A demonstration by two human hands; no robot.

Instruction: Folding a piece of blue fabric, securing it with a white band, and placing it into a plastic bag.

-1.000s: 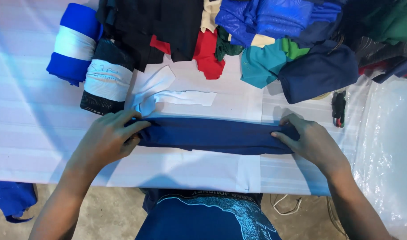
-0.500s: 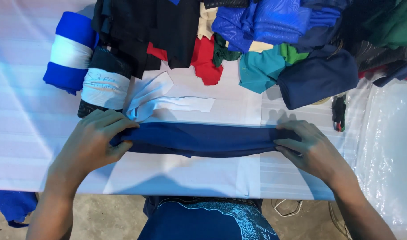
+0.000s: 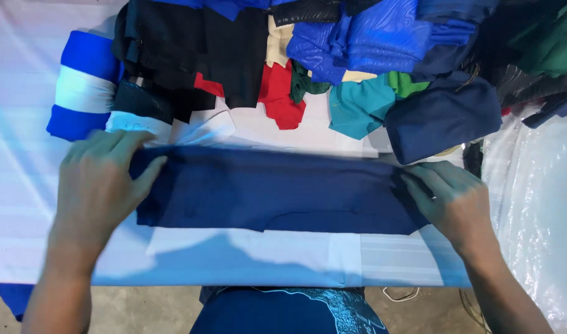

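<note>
1. Fingers (image 3: 119, 145) of left hand (image 3: 98, 185) lie spread, pressing one end of the folded navy-blue cloth garment (image 3: 271, 195).
2. Right hand (image 3: 459, 198) fingers pinch the other end.
3. Garment lies flat across the white cloth-covered table (image 3: 23, 204), just below the heap of mixed coloured clothes (image 3: 333, 55).

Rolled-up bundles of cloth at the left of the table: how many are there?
2. A blue and white rolled bundle lies at the far left; a dark rolled bundle with a white band lies beside it, just above the left hand. The clothes pile may hide more.
</note>
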